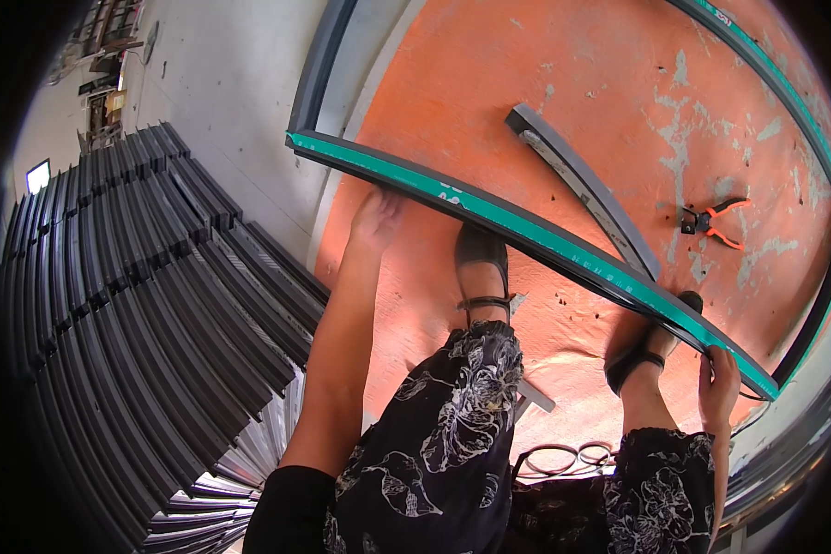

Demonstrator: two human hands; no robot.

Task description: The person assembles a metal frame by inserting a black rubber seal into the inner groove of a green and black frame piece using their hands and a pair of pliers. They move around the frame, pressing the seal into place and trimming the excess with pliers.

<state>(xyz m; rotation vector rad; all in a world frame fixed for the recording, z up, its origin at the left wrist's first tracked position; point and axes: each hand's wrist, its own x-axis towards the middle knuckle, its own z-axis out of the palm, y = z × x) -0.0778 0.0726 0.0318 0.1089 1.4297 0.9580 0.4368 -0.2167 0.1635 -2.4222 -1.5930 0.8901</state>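
The frame [517, 226] lies across the middle, its near side green-edged. The right hand [717, 380] grips it near its right corner; the left hand [376, 218], blurred near the left corner: cannot tell. Positioning seems underway; next likely calls for 2 steady hands.

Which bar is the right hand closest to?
The green-topped bar slanting across the middle: the right hand is at its right-hand end. The frame's side bars and the short grey bar are farther from that hand.
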